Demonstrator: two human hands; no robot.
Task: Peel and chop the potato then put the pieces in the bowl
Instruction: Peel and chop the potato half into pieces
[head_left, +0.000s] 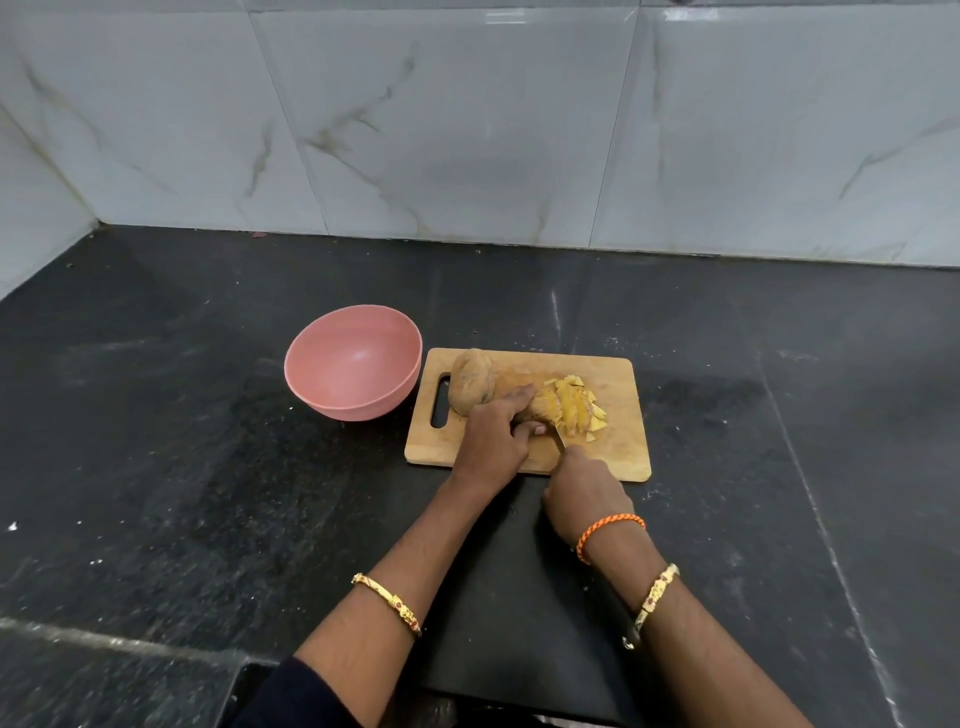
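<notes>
— Black stone counter (208, 467) noted; why is the brown, partly sliced potato (540, 410) kept on the wooden chopping board (613, 415)?
— It is pinned by the left hand (493, 436), fingers curled, for slicing; a knife (560, 440) is gripped by the right hand (587, 493).
— And the pink plastic bowl (353, 364)?
— It is set just beside the board, seemingly to receive the yellow pieces (582, 410).

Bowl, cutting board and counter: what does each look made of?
Bowl: likely matte plastic, going by its even pink colour and soft sheen. Cutting board: wood or bamboo, tan, unvarnished-looking, with a cut-out handle slot. Counter: dark polished stone, perhaps granite, speckled and faintly reflective.
</notes>
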